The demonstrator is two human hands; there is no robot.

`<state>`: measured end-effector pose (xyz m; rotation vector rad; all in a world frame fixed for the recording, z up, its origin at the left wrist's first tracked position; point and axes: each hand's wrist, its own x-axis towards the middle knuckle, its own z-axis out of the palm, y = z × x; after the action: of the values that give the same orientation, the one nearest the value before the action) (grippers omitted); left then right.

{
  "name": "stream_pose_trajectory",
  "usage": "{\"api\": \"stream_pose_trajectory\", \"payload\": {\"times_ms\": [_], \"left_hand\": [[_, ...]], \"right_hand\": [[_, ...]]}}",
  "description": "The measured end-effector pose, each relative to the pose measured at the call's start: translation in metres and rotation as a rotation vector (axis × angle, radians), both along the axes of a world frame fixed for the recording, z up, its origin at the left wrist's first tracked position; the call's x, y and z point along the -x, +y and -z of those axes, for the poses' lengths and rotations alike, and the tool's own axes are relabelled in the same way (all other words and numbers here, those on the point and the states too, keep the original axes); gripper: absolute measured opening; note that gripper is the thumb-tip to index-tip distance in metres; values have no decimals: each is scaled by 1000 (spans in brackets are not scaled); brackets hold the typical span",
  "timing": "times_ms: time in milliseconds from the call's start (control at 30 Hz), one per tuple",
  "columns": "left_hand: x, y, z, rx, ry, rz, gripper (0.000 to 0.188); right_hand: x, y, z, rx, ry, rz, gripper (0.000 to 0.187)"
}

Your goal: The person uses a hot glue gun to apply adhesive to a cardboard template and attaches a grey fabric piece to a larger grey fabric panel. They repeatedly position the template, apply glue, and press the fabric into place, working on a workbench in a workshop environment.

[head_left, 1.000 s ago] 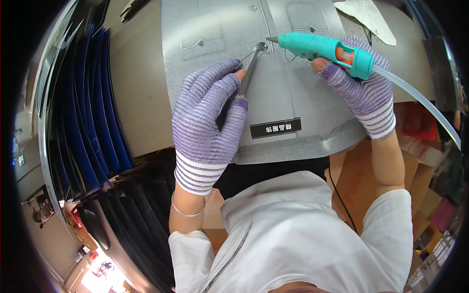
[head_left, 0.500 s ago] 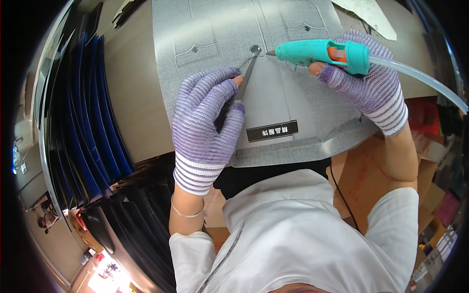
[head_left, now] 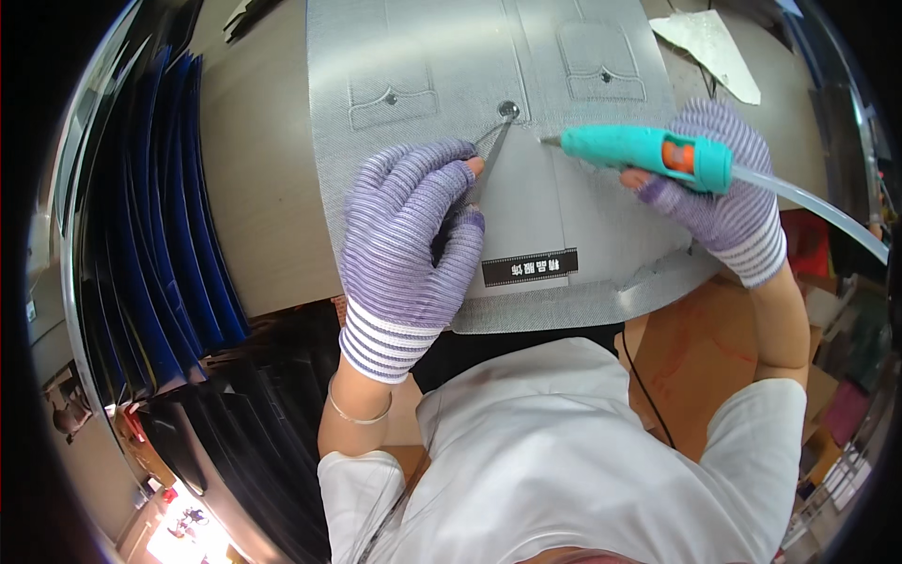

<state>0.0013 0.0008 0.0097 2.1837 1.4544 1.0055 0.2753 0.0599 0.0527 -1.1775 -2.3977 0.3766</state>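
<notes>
Before me lies a grey denim-patterned sheet (head_left: 601,211) printed with pocket shapes and seams. My left hand (head_left: 399,235), in a purple-and-white striped fingerless glove, pinches metal tweezers (head_left: 495,157). Their tips touch a round dark button (head_left: 508,110) near the middle of the sheet. In a matching glove, my right hand (head_left: 747,221) grips a teal glue gun (head_left: 606,146) with an orange part and a translucent glue stick (head_left: 813,197) trailing from its back. The nozzle points left, a little right of the button and nearer me, apart from it. A black label strip (head_left: 530,268) lies on the sheet's near part.
Several blue and black upright panels (head_left: 169,216) stand in a row at the left. A white irregular scrap (head_left: 711,52) lies on the table (head_left: 258,179) at the far right. Cardboard (head_left: 695,348) sits below the table's right side, with a dark cord (head_left: 644,385) before it.
The glue gun in my right hand has drawn away from the button, to the right and toward me. The tweezer tips stay at the button. The whole view has shifted slightly.
</notes>
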Motion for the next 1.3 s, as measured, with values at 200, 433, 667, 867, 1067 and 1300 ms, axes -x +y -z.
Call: {"api": "stream_pose_trajectory", "payload": {"times_ms": [200, 433, 667, 867, 1067, 1300], "left_hand": [[-1, 0, -3, 22, 4, 2, 33], [-1, 1, -1, -23, 3, -11, 33], [-2, 0, 2, -8, -26, -35, 31], [-3, 2, -1, -24, 13, -23, 33], [1, -3, 4, -12, -16, -34, 33], [-4, 2, 1, -42, -18, -10, 28]], "right_hand": [[15, 16, 3, -142, -20, -60, 36], [3, 12, 1, -222, -52, -128, 34], [-19, -11, -13, -147, -183, -98, 39], [5, 15, 4, -204, -4, -183, 40], [2, 8, -3, -219, -144, -139, 37], [-26, -9, -13, -263, -219, -152, 25]]}}
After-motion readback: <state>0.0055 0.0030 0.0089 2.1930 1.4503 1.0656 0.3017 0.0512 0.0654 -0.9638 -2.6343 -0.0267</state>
